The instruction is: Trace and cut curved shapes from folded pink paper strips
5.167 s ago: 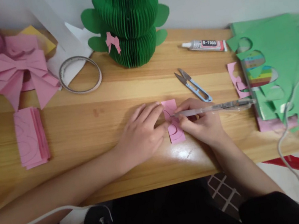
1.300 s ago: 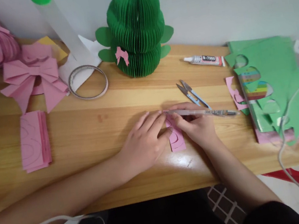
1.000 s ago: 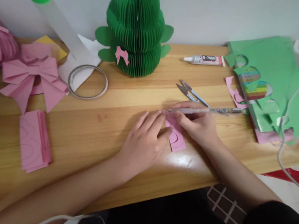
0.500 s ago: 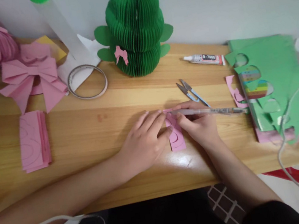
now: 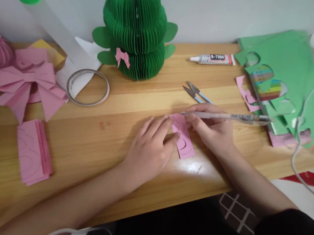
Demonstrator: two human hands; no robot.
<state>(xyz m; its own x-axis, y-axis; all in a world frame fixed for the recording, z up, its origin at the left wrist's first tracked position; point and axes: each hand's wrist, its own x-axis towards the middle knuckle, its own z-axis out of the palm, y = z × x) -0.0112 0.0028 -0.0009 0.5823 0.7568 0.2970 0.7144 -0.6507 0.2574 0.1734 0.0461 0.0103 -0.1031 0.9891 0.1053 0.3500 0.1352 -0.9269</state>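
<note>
Just over there, the left hand [image 5: 152, 149] lies flat, fingers slightly spread, touching the narrow pink paper strip [image 5: 184, 133] on the pale wooden table [image 5: 83, 146] between the two hands. The right hand [image 5: 214, 128] pinches a slim, clear plastic pen [image 5: 236, 117], tip at the strip's far right corner.
</note>
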